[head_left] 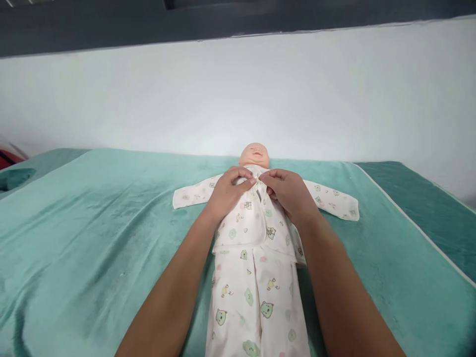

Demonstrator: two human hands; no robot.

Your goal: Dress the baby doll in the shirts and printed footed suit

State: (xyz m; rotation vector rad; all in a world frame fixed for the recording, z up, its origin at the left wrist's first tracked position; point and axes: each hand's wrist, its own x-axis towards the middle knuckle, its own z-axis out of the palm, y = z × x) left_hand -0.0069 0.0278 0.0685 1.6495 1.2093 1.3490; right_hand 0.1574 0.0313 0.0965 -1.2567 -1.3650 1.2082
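Note:
A baby doll (255, 154) lies on its back on a teal blanket (92, 223), head away from me, arms spread. It wears a white printed top (245, 223) and matching trousers (253, 302). My left hand (226, 191) and my right hand (288, 191) meet at the doll's upper chest, just below the neck. Both hands are closed in a pinch on the front edges of the top where they come together. The fastening under my fingertips is too small to make out.
The blanket covers a wide padded table; a darker teal surface (420, 198) shows at the right and a round hole (15, 177) at the far left. A white wall (238, 89) rises behind. Something red (6, 157) sits at the left edge.

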